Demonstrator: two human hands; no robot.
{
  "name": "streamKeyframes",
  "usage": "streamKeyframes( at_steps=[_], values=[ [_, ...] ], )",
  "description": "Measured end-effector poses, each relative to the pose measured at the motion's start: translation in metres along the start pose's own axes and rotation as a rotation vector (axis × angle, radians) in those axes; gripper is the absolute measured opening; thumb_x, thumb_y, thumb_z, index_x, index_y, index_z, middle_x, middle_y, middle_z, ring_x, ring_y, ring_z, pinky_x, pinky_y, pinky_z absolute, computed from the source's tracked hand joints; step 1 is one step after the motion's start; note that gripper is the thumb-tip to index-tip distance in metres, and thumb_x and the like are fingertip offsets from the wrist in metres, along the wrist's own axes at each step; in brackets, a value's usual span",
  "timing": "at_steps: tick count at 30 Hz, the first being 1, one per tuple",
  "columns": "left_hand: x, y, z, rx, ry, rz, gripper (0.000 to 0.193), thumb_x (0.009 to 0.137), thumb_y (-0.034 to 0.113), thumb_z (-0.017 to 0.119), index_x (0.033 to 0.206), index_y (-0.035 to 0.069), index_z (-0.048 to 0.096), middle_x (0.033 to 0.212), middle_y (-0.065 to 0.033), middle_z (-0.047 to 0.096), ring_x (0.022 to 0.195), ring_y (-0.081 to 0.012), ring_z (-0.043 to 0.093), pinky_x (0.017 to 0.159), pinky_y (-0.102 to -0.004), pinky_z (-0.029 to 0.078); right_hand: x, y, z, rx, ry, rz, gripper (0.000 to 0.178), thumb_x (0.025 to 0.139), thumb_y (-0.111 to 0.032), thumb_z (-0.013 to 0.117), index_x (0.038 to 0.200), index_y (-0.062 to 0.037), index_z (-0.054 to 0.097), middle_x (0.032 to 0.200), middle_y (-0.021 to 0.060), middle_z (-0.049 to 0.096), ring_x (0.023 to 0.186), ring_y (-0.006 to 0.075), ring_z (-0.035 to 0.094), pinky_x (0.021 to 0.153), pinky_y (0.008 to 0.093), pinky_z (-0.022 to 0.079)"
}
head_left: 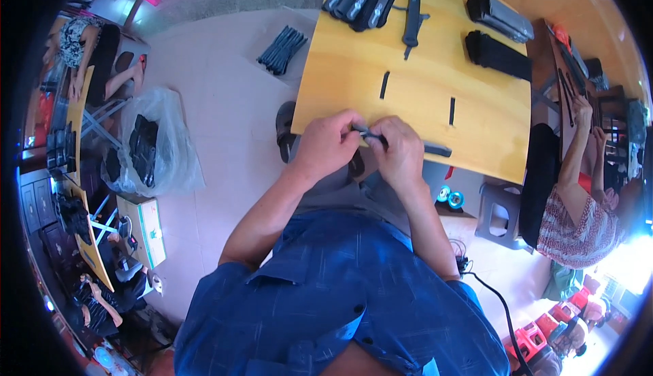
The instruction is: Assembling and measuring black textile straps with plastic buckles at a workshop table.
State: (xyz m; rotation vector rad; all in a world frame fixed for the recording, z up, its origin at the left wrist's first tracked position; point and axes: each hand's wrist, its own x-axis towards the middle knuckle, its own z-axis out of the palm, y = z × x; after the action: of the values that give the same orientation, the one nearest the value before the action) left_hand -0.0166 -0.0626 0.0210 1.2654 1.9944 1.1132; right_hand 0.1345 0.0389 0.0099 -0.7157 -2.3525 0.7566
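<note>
Mostly, the small dark part (368,133) is hidden, pinched between the curled left hand (326,146) and right hand (401,151). Well left of them, dark pieces are held in a clear plastic bag (178,161).

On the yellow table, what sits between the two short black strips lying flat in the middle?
Nothing: in the head view, only bare yellow table lies between the left short black strip and the right short black strip. Both hands work nearer, at the table's edge.

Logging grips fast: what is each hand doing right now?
Left hand: closed on the end of a slim dark part.
Right hand: closed on the same part.
</note>
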Motion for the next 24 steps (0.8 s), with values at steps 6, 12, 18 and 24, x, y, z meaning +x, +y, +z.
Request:
streamKeyframes(
  at_steps=[6, 12, 18, 24],
  values=[
    [-0.028, -0.025, 0.017, -0.098, -0.005, -0.105, 0.023, 0.092, 0.008, 0.065, 0.111, 0.006, 0.076, 0.081, -0.0107, 0.074, 0.067, -0.0144, 0.067, 0.064, -0.0323, 0.052, -0.022, 0.003, 0.009, 0.033, -0.047, -0.035, 0.012, 0.075, 0.0, 0.072, 0.085, -0.0033, 0.065, 0.083, 0.0159, 0.066, 0.08, 0.0379, 0.067, 0.072, 0.0464, 0.055],
    [-0.044, -0.015, 0.016, -0.038, 0.028, -0.051, 0.021, 0.092, 0.013, 0.068, 0.111, 0.007, 0.077, 0.076, -0.0102, 0.072, 0.062, -0.0182, 0.066, 0.061, -0.0333, 0.052, -0.032, -0.011, 0.002, 0.014, -0.016, -0.068, 0.014, 0.075, -0.006, 0.078, 0.08, -0.0075, 0.065, 0.079, 0.0099, 0.062, 0.076, 0.0332, 0.066, 0.068, 0.0462, 0.053],
    [-0.034, -0.021, 0.019, -0.016, 0.078, -0.049, 0.023, 0.094, 0.017, 0.066, 0.113, 0.007, 0.075, 0.089, -0.0153, 0.075, 0.079, -0.028, 0.073, 0.072, -0.0389, 0.056, -0.021, 0.002, 0.008, 0.015, -0.01, -0.109, 0.01, 0.077, -0.004, 0.073, 0.079, -0.0072, 0.064, 0.077, 0.0125, 0.06, 0.075, 0.0361, 0.064, 0.068, 0.0479, 0.052],
    [-0.013, -0.017, 0.006, 0.102, 0.057, -0.08, 0.028, 0.095, 0.014, 0.069, 0.121, 0.005, 0.072, 0.094, -0.0183, 0.076, 0.081, -0.0286, 0.075, 0.074, -0.0372, 0.058, -0.005, 0.004, 0.012, 0.011, 0.002, -0.055, 0.012, 0.078, -0.005, 0.075, 0.08, -0.0071, 0.063, 0.082, 0.0126, 0.061, 0.078, 0.0366, 0.065, 0.067, 0.0475, 0.052]
  ],
)
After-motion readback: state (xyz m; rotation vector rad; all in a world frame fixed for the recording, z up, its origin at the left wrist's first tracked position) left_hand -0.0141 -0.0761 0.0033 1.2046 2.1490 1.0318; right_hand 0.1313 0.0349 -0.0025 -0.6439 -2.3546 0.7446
